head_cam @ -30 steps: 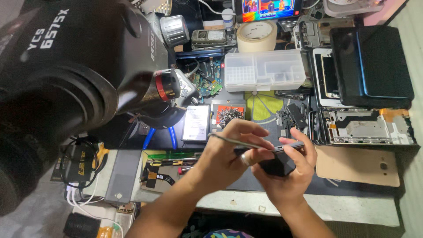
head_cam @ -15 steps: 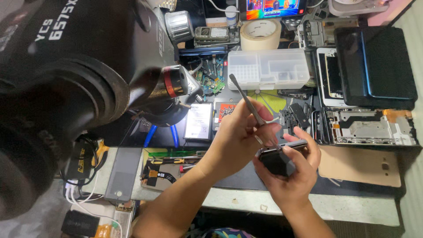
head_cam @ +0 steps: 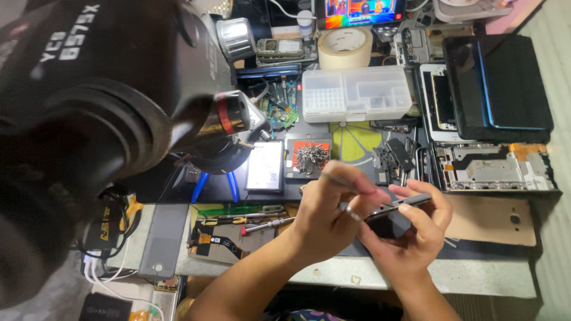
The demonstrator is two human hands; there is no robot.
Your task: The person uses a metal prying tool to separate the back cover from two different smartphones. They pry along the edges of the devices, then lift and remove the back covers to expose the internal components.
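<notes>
My left hand (head_cam: 326, 215) reaches in from the lower left and pinches a thin metal tool (head_cam: 352, 212). The tool lies low, and its tip rests at the top edge of a small dark phone (head_cam: 389, 223). My right hand (head_cam: 416, 235) cups that phone from below, fingers curled over its far edge, and holds it tilted above the table's front edge. The two hands touch over the phone. My fingers hide the spot where the tool's tip meets the phone.
A large black microscope (head_cam: 89, 119) fills the left. Behind the hands lie a tray of screws (head_cam: 310, 157), a white battery (head_cam: 266, 166), a clear parts box (head_cam: 357, 92), a tape roll (head_cam: 345, 47), a black tablet case (head_cam: 496, 86) and an opened phone frame (head_cam: 493, 167). A red-tipped screwdriver (head_cam: 267, 224) lies front left.
The metal tool pointed up and away half a second ago; my left hand has swung it down onto the phone. My right hand has kept hold of the phone.
</notes>
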